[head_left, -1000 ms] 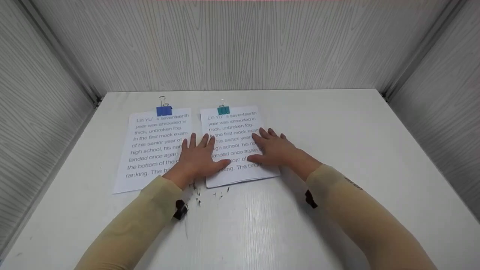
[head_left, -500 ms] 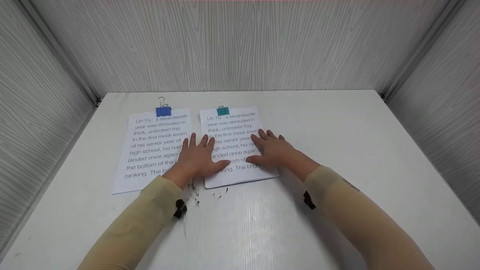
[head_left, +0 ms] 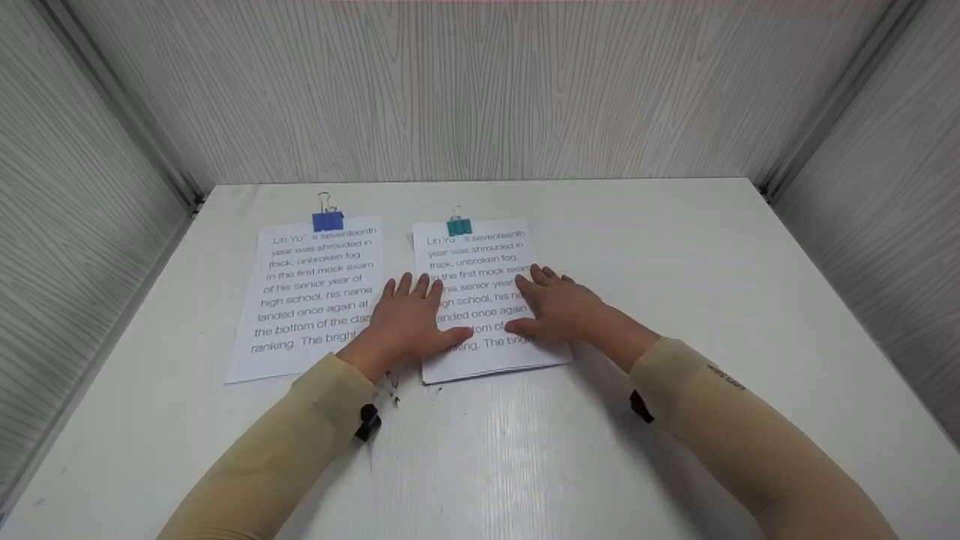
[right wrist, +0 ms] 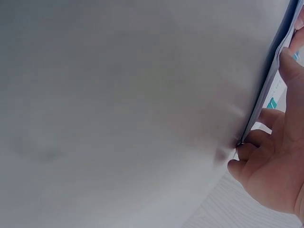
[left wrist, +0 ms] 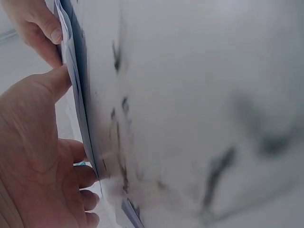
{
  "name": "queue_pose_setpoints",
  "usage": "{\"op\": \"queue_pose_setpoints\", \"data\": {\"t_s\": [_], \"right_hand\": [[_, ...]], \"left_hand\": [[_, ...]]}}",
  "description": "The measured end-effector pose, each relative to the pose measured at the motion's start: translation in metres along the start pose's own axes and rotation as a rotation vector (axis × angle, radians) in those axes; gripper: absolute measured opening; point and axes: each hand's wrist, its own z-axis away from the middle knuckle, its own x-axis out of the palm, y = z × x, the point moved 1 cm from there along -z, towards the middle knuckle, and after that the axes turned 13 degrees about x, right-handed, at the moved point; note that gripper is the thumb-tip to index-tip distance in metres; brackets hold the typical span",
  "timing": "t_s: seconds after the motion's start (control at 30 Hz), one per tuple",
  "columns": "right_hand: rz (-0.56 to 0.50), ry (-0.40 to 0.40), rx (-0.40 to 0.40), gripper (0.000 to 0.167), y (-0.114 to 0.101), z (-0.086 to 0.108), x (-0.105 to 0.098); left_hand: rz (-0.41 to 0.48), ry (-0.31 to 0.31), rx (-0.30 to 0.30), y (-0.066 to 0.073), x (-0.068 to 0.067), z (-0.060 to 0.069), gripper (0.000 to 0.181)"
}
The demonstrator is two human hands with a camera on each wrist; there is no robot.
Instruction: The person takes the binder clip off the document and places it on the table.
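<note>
In the head view, a stack of printed paper (head_left: 480,300) lies on the white table, with a teal binder clip (head_left: 459,226) on its top edge. My left hand (head_left: 409,322) rests along its left side, fingers extended and thumb over the lower text. Along the right side lies my right hand (head_left: 562,311), its thumb also on the page. The left wrist view shows the thin paper edge (left wrist: 78,90) against my left hand (left wrist: 38,156). From the right wrist, fingers of my right hand (right wrist: 275,161) touch the other side edge.
Left of my hands lies a second printed stack (head_left: 315,300) with a blue binder clip (head_left: 328,220) at its top. Dark marks (head_left: 395,400) spot the white table (head_left: 480,465) near my left wrist. Wood-grain panels (head_left: 480,90) stand behind and at both sides.
Between my hands, the teal-clipped stack has shifted right and slightly towards me, widening the gap to the blue-clipped stack. Both hands moved along with it. The blue-clipped stack stayed in place.
</note>
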Motion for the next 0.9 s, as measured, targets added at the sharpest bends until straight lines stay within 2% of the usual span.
{"op": "queue_pose_setpoints", "data": {"t_s": [0.2, 0.63, 0.9], "right_hand": [[0.005, -0.002, -0.005, 0.099, 0.009, 0.008, 0.002], [-0.012, 0.011, -0.051, 0.099, 0.026, 0.023, 0.001], [-0.017, 0.008, -0.061, 0.100, 0.034, 0.042, 0.004]], "left_hand": [[0.000, -0.018, 0.010, 0.008, 0.002, -0.001, 0.108], [0.004, -0.011, 0.033, 0.026, 0.007, 0.000, 0.109], [-0.007, -0.017, 0.059, 0.036, 0.009, 0.001, 0.110]]}}
